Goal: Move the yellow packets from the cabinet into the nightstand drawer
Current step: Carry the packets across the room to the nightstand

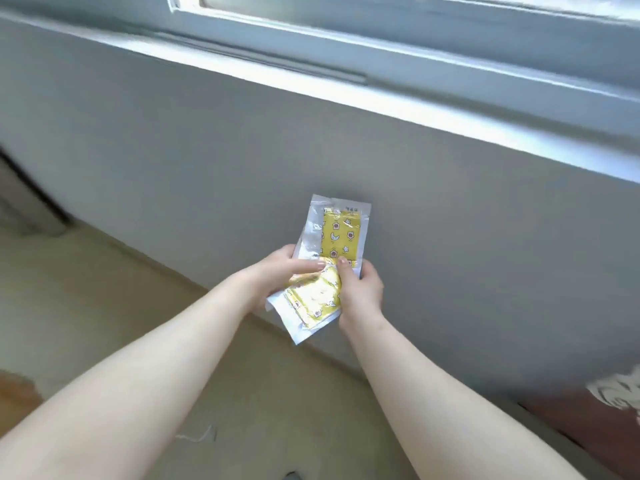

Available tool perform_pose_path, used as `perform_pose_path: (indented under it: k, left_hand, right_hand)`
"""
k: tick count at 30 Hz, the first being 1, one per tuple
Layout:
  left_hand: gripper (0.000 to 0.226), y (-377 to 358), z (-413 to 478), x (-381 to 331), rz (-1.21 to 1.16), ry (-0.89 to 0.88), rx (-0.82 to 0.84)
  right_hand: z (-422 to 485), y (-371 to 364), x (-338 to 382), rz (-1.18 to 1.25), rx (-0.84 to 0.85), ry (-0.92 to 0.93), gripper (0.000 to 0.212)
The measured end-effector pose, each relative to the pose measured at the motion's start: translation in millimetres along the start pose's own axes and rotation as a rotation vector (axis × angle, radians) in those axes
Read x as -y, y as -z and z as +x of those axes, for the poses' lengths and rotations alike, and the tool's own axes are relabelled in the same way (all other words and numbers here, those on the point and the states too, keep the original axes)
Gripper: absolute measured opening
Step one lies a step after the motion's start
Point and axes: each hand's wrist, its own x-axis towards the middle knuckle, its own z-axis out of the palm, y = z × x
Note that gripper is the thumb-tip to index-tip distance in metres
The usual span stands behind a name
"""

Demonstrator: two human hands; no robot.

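Both of my hands hold a small stack of yellow packets in clear wrappers, printed with stars and moons, out in front of me. One packet (337, 233) stands upright above my fingers. Another packet (317, 299) lies tilted lower down, with more beneath it. My left hand (277, 275) grips the stack from the left, thumb across the front. My right hand (360, 289) grips it from the right, thumb pressed on the packets. Neither the cabinet nor the nightstand drawer is in view.
A grey wall (450, 244) fills the view straight ahead, with a window sill (415, 109) and window above it. Beige floor (104, 306) lies below left. A dark brown furniture edge (571, 420) with patterned fabric (620, 393) shows at the lower right.
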Motion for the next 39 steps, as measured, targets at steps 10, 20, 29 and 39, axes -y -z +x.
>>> perform_pose_path:
  k: [10, 20, 29, 39]
  left_hand:
    - [0.066, 244.5, -117.8, -61.0, -0.077, -0.193, -0.387]
    - [0.035, 444.9, -135.9, -92.2, -0.462, -0.557, -0.886]
    - [0.023, 630.4, -159.3, -137.9, -0.638, -0.779, -1.320]
    - [0.039, 888.8, -237.9, -150.2, -0.489, -0.919, -1.508]
  right_hand:
    - [-10.7, -280.8, 34.0, -0.006, 0.515, 0.132, 0.014]
    - [4.5, -541.0, 27.3, 0.053, 1.031, 0.075, 0.016]
    - [-10.2, -780.7, 20.8, 0.092, 1.320, 0.000, 0.013]
    - [-75.0, -1057.7, -37.3, 0.083, 1.380, -0.088, 0.031]
